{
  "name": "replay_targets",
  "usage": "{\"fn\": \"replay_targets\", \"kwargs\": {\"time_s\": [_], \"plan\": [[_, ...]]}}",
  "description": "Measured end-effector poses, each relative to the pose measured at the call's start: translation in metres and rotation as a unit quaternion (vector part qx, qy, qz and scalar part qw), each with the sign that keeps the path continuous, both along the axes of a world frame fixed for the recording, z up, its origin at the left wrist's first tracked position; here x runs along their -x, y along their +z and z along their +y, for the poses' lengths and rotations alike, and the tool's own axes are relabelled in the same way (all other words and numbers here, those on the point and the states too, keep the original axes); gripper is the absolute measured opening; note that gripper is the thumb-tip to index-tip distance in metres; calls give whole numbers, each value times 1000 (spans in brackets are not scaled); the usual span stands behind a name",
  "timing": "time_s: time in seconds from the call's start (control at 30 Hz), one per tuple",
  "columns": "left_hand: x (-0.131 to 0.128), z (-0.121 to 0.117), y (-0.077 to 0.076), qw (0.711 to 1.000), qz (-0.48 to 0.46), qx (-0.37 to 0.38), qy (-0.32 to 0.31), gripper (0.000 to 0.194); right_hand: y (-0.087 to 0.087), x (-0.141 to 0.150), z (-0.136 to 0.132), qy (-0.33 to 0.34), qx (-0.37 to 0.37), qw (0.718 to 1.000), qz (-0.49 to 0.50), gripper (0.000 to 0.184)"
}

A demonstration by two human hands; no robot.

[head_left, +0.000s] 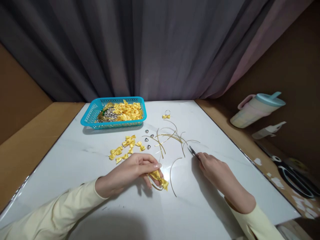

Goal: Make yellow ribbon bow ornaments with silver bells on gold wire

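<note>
My left hand point(141, 168) is closed in a pinch on a yellow satin bow point(163, 183), with a curved gold wire point(156, 187) looping below the fingers. How the two join is hidden by the fingers. My right hand point(216, 170) is wrapped around a slim metal tool with pointed tips point(193, 150). Its handles are covered, so I cannot tell tweezers from small pliers. The tips point at several loose gold wires point(172, 136). One curved wire point(171, 175) lies between my hands. Loose yellow bows point(115, 152) and silver heart-shaped beads point(146, 140) lie beyond my left hand.
A blue basket point(87, 115) at the back left holds yellow bows, silver beads and gold wire. A ring with a bow point(166, 116) lies at the back. On the right are a tumbler point(252, 110), a small bottle point(267, 130), black-handled scissors point(291, 181) and paper scraps.
</note>
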State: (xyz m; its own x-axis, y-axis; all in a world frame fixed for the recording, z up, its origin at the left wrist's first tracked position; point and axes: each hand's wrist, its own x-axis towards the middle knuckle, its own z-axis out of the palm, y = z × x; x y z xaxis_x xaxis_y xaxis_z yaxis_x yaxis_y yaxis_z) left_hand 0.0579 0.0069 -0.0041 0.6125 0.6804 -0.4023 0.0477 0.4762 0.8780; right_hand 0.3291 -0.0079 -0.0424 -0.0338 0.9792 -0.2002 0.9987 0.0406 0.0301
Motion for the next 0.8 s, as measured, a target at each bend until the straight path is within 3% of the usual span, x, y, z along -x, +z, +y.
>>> {"fn": "replay_targets", "kwargs": {"time_s": [0.07, 0.13, 0.23, 0.3, 0.37, 0.43, 0.57, 0.67, 0.8], "plan": [[0, 0, 2, 1000, -2, -9, 16, 22, 0, -13, -6, -25, -4, 999, 43, 20], [1, -1, 3, 999, -1, -22, 31, 23, 4, -25, -15, -78, -3, 984, 163, 17], [1, -3, 4, 997, 2, -50, 52, 22, 14, -30, -31, -124, 11, 923, 365, 20], [1, -4, 4, 996, 3, -66, 60, 21, 24, -21, -42, -124, 3, 879, 460, 31], [1, -4, 3, 995, 5, -79, 66, 21, 34, -5, -52, -139, -26, 856, 497, 41], [2, -5, 2, 993, 4, -90, 71, 20, 43, 15, -58, -176, -30, 839, 514, 39], [2, -5, 1, 991, 4, -112, 73, 20, 46, 53, -61, -131, -27, 846, 516, 40], [2, -5, 1, 988, 24, -136, 74, 19, 35, 74, -60, -60, -99, 866, 486, 31], [1, -5, 3, 984, 38, -157, 71, 18, 20, 92, -58, 2, -204, 855, 476, 27]]}}
